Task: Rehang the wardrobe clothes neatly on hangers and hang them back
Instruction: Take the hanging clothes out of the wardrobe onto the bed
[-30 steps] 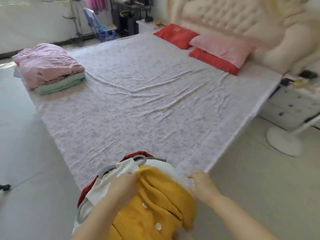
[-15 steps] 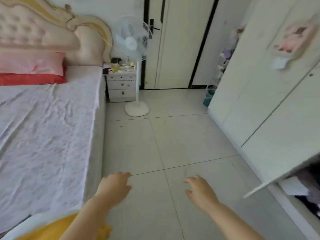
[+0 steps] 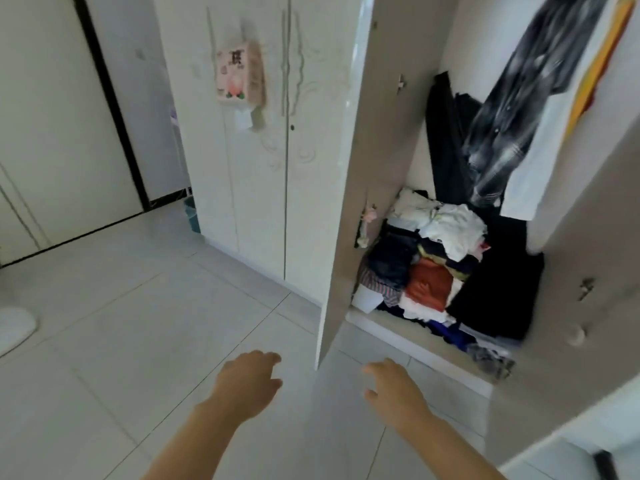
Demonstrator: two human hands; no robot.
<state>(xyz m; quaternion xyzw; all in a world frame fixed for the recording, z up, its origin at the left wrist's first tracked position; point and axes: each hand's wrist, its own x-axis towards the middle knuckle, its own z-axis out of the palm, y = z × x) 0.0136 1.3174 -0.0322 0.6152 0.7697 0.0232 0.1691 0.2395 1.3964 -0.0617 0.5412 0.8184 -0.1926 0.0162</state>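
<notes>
The white wardrobe (image 3: 256, 188) stands ahead with both doors of its right section swung open. Inside, a jumbled pile of clothes (image 3: 426, 268) lies on the wardrobe floor: white, dark blue, orange and striped pieces. Above the pile hang dark garments (image 3: 512, 109), a white one and a yellow-orange one. My left hand (image 3: 247, 382) and my right hand (image 3: 398, 393) are both held out low over the tiled floor, fingers relaxed and holding nothing, short of the wardrobe's open left door (image 3: 349, 188).
The open left door's edge stands between my hands and the pile. The open right door (image 3: 585, 271) fills the right side. A tissue pack (image 3: 239, 74) hangs on the closed wardrobe doors. A small blue bin (image 3: 192, 214) sits by the far wall. A fan base (image 3: 15, 325) lies at left.
My view has swung from the bed, past the floor, to the open wardrobe. My hands let go of the yellow garment pile on the bed and now hold nothing.
</notes>
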